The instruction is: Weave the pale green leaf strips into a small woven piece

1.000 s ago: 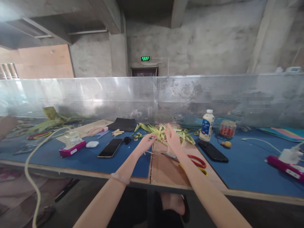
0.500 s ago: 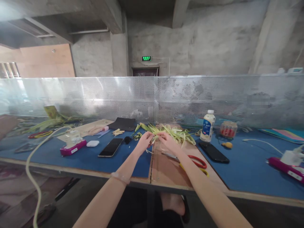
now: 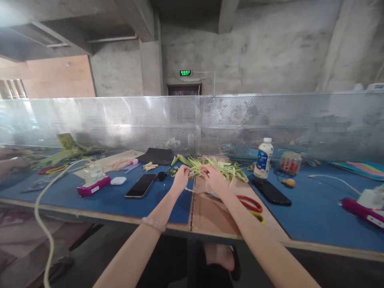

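Note:
My left hand (image 3: pixel 181 179) is closed in a pinch, on a thin pale-green leaf strip (image 3: pixel 196 173) that runs across to the other hand. My right hand (image 3: pixel 212 178) pinches the strip's other end, its fingertips partly hidden. Just behind both hands lies a pile of green and whitish leaf strips (image 3: pixel 232 169), which look like plant husk. Under my right forearm, scissors with red and yellow handles (image 3: pixel 251 203) rest on a brown board (image 3: pixel 207 218). A thin white piece (image 3: pixel 189 190) lies near my left wrist.
Left of my hands are a black phone (image 3: pixel 141 185), a white earphone case (image 3: pixel 118 181) and a magenta power strip (image 3: pixel 93 187). To the right stand a bottle (image 3: pixel 263 159) and a jar (image 3: pixel 290 163), beside another phone (image 3: pixel 271 192). A perforated metal screen (image 3: pixel 144 124) runs behind.
My hands have moved slightly apart, the left one to the left and the right one to the right, with the strip now stretched between them. The view has shifted slightly.

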`<state>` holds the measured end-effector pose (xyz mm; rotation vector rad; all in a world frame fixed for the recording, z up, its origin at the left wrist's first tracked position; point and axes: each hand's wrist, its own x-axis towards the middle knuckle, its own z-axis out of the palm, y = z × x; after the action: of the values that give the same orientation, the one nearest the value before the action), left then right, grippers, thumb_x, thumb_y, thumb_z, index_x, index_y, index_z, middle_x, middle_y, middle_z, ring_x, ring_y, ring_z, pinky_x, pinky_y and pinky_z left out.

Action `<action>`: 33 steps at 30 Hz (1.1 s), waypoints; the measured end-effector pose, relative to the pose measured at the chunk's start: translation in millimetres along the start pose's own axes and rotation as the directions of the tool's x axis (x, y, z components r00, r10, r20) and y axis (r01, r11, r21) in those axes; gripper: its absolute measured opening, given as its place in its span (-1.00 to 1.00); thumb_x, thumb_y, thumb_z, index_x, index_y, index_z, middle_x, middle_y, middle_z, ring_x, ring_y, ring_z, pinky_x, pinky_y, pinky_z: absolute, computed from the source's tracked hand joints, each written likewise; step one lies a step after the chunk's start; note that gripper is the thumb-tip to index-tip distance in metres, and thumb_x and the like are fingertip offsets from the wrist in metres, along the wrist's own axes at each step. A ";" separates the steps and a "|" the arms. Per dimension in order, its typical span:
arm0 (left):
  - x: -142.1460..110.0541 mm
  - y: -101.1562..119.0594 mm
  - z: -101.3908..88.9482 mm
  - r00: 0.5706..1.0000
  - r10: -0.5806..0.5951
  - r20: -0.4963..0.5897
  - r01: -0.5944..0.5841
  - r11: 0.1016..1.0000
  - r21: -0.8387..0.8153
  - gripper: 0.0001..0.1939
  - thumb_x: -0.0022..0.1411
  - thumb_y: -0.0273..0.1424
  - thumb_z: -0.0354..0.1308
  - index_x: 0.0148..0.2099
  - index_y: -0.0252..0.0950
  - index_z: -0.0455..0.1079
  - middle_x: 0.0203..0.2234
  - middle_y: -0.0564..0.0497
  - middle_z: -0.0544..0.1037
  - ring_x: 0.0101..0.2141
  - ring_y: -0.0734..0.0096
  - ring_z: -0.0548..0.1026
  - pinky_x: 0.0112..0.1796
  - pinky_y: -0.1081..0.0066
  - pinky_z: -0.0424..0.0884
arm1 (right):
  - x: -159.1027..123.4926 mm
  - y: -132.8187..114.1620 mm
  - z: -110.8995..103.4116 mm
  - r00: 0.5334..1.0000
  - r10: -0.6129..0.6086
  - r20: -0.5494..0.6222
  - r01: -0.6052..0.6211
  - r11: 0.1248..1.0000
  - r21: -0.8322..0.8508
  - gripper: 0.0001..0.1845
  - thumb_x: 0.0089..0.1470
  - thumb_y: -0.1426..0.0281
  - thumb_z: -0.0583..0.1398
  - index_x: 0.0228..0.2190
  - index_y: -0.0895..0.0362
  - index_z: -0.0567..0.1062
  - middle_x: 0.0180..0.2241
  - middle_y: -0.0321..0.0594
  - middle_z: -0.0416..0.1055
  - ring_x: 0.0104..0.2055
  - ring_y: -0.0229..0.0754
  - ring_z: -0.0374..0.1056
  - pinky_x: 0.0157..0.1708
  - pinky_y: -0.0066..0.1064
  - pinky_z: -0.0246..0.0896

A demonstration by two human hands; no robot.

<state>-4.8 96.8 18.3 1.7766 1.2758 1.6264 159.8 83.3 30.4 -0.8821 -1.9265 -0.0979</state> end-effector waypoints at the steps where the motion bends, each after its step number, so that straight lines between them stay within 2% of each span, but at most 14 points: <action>1: -0.5 1.9 0.1 1.000 -0.019 -0.001 0.019 1.000 -0.008 -0.85 0.20 -0.45 -0.08 -0.44 -0.29 0.20 -0.61 0.11 0.28 -0.56 0.50 0.29 -0.50 0.51 0.25 | -0.1 -0.1 -0.4 1.000 -0.004 -0.006 0.003 1.000 -0.019 -0.75 0.06 0.51 0.06 -0.20 0.13 0.43 -0.31 -0.19 0.43 -0.18 -0.17 0.28 -0.09 -0.32 0.15; 5: -1.9 7.5 0.7 0.996 -0.082 0.018 0.083 0.995 -0.050 -0.83 0.24 -0.43 -0.13 -0.41 -0.28 0.17 -0.64 0.13 0.29 -0.63 0.52 0.26 -0.52 0.50 0.23 | -1.0 -0.3 -0.7 0.999 -0.017 -0.038 0.014 0.997 -0.072 -0.74 0.08 0.47 0.06 -0.18 0.13 0.42 -0.30 -0.17 0.43 -0.17 -0.13 0.27 -0.11 -0.29 0.17; 9: -1.4 6.8 0.8 0.995 -0.100 -0.021 0.098 0.991 -0.090 -0.84 0.26 -0.44 -0.16 -0.38 -0.28 0.15 -0.67 0.14 0.27 -0.65 0.52 0.25 -0.54 0.50 0.20 | -1.9 -1.8 0.0 0.996 -0.075 -0.055 0.068 0.990 -0.121 -0.74 0.11 0.46 0.04 -0.17 0.12 0.42 -0.26 -0.17 0.44 -0.15 -0.11 0.26 -0.12 -0.28 0.18; 13: 0.0 4.5 0.5 0.993 -0.099 -0.060 0.089 0.985 -0.150 -0.84 0.25 -0.38 -0.10 -0.39 -0.27 0.15 -0.71 0.17 0.23 -0.67 0.55 0.23 -0.57 0.52 0.16 | -2.1 -2.9 0.4 0.989 -0.144 -0.041 0.133 0.971 -0.198 -0.74 0.13 0.46 0.02 -0.16 0.12 0.42 -0.28 -0.16 0.46 -0.17 -0.08 0.26 -0.12 -0.25 0.18; 15: 0.0 4.7 0.4 0.995 -0.100 -0.015 0.094 0.970 -0.226 -0.82 0.24 -0.30 -0.06 -0.38 -0.27 0.16 -0.73 0.20 0.20 -0.70 0.57 0.20 -0.60 0.53 0.14 | -2.3 -2.3 0.7 0.984 -0.173 -0.043 0.160 0.962 -0.220 -0.73 0.14 0.45 0.01 -0.16 0.12 0.42 -0.27 -0.15 0.46 -0.16 -0.07 0.26 -0.11 -0.24 0.17; 18: -2.3 7.3 0.1 0.988 -0.085 0.126 0.122 0.940 -0.319 -0.75 0.18 -0.18 0.01 -0.34 -0.28 0.19 -0.73 0.21 0.22 -0.72 0.58 0.21 -0.63 0.54 0.14 | -2.7 -0.3 2.0 0.982 -0.173 -0.073 0.154 0.964 -0.217 -0.73 0.16 0.45 -0.01 -0.15 0.13 0.41 -0.22 -0.15 0.45 -0.14 -0.09 0.28 -0.09 -0.24 0.17; 22: -7.3 12.0 -0.6 0.966 -0.050 0.255 0.129 0.944 -0.304 -0.65 0.10 -0.13 0.11 -0.24 -0.30 0.18 -0.67 0.14 0.39 -0.69 0.58 0.28 -0.64 0.57 0.14 | -2.2 1.0 5.1 0.984 -0.152 -0.092 0.133 0.973 -0.186 -0.72 0.15 0.45 -0.01 -0.13 0.14 0.39 -0.15 -0.12 0.43 -0.11 -0.11 0.31 -0.08 -0.24 0.19; 26: -8.8 12.7 -1.3 0.958 -0.024 0.284 0.101 0.960 -0.261 -0.56 0.03 -0.17 0.20 -0.17 -0.32 0.16 -0.55 0.03 0.51 -0.64 0.57 0.34 -0.60 0.56 0.19 | -1.5 -2.2 6.9 0.987 -0.151 -0.063 0.143 0.983 -0.113 -0.72 0.13 0.47 0.00 -0.13 0.15 0.39 -0.18 -0.12 0.44 -0.12 -0.13 0.33 -0.09 -0.26 0.21; 33: -5.1 6.0 0.6 0.963 -0.029 0.268 0.120 0.936 -0.330 -0.70 0.08 -0.23 0.17 -0.28 -0.29 0.16 -0.46 -0.04 0.54 -0.48 0.42 0.49 -0.54 0.53 0.28 | -2.0 -1.9 10.4 0.993 -0.110 -0.032 0.109 0.994 -0.023 -0.70 0.10 0.46 0.02 -0.12 0.11 0.37 -0.22 -0.15 0.44 -0.15 -0.14 0.35 -0.12 -0.26 0.24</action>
<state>-1.7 89.8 20.1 1.6350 0.8683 1.4155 151.4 85.2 23.9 -0.7840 -1.9450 -0.1973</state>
